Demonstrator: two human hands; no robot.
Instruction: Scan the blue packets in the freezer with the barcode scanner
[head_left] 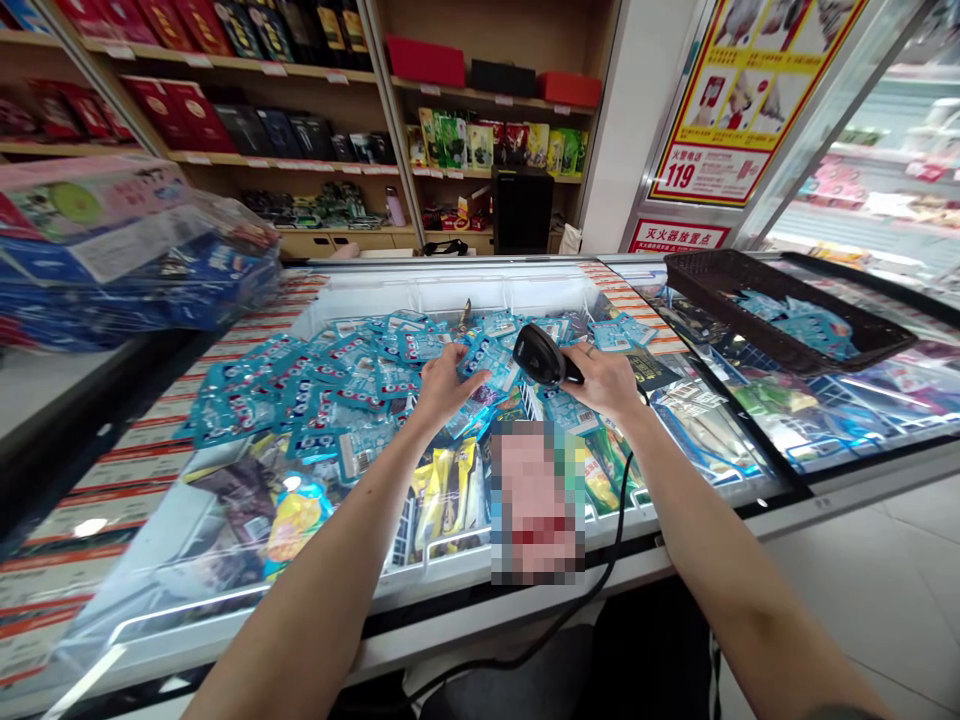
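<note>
Glossy plastic glinting away on those blue packets [244,410], smooth, hard-looking plastic on the scanner [537,355], shiny glass across the freezer top [176,545], plastic tray [727,313], matt wood-look shelving [517,22]!

On the yellow-bordered red poster [739,125] upon the wall, we read the characters "火警电话" (fire telephone), with the large number "119" directly beneath them; the captions under its photographs are too small for us to read. On the red-and-white sign [679,236] below that poster, we read "灭火器放置点" (fire extinguisher location), followed by a smaller line that we cannot make out. We note bold lettering on the blue packets [300,395] in the freezer, but it is too small to spell out. On the orange-and-white label strips [124,465] along the freezer edge, we find the print likewise illegible.
</note>
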